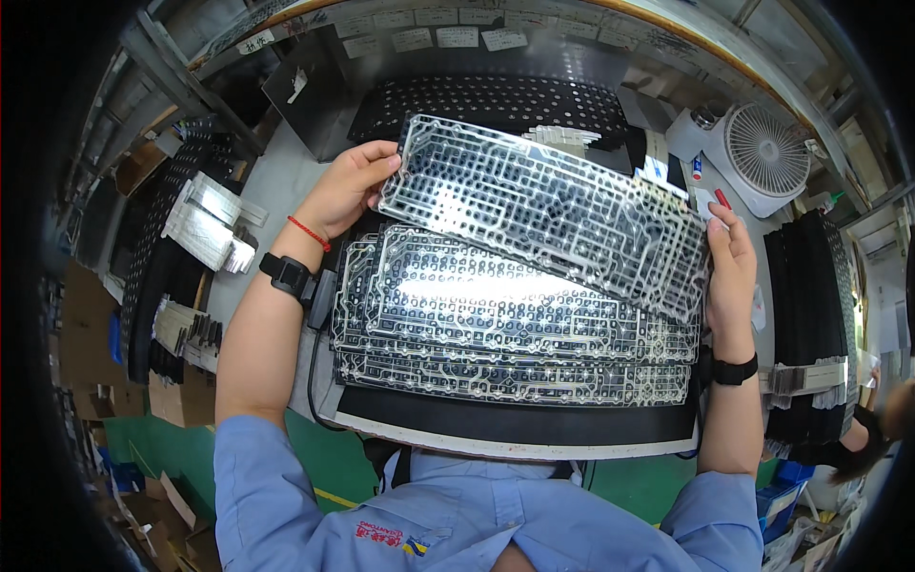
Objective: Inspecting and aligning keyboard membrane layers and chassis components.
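Between my two hands I hold up a clear keyboard membrane sheet (543,205) printed with silvery traces and dark dots. It is tilted, its right end lower than its left. My left hand (357,181) pinches its left edge, thumb on top. At the right edge, my right hand (729,262) is closed on the sheet, some fingers hidden behind it. Below lies a stack of similar membrane sheets (477,305), overlapping unevenly on a black mat (515,417). Light glares off the top sheets.
A white fan (762,148) stands at the back right beside a blue marker (697,169). Black perforated panels (486,100) lie behind the stack. Dark stacked sheets (810,315) stand at the right, and bundled silvery strips (210,224) lie at the left.
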### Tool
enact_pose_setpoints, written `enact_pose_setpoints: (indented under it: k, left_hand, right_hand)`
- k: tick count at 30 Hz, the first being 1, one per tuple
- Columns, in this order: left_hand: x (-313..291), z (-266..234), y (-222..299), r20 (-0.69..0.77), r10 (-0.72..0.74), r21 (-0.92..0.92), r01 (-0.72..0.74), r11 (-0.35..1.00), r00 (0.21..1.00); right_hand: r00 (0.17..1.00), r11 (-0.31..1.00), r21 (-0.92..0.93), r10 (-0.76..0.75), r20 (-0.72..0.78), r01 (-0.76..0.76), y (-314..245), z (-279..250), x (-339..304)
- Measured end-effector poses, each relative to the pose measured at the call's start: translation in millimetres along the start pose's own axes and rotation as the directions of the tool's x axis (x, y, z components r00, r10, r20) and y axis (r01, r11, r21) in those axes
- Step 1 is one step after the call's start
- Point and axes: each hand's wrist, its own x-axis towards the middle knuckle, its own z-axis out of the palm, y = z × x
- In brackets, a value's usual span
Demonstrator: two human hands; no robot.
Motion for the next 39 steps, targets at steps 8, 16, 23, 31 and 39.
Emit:
enact_pose_setpoints:
  k: [8,16,23,31,39]
  left_hand:
    - [3.4,-1.8,-0.2,-0.086,0.022,-0.099,-0.03,0.995,0.996]
    - [-0.2,2.4,2.6,-0.157,0.118,-0.034,-0.125,0.992,0.98]
    - [4.0,-7.9,-6.1,-0.1,0.09,-0.097,-0.099,0.99,0.991]
    - [4.2,-4.7,-3.3,0.026,-0.012,0.043,0.011,0.999,1.0]
    - [7.1,-15.4,-4.9,-0.261,0.048,-0.138,-0.086,0.987,0.964]
  right_hand:
    - [0.997,0.999,-0.028,-0.019,0.072,0.021,8.5,-13.2,3.3]
    - [0.991,0.997,-0.057,-0.063,-0.121,0.056,-3.9,-1.2,-1.1]
    - [0.992,0.991,-0.043,-0.123,0.041,0.125,-10.2,7.5,-6.3]
    - [0.99,0.99,-0.032,-0.133,0.057,0.135,-2.7,0.2,-2.5]
    - [0.996,0.996,-0.051,-0.071,0.058,0.074,-2.3,-5.7,-2.1]
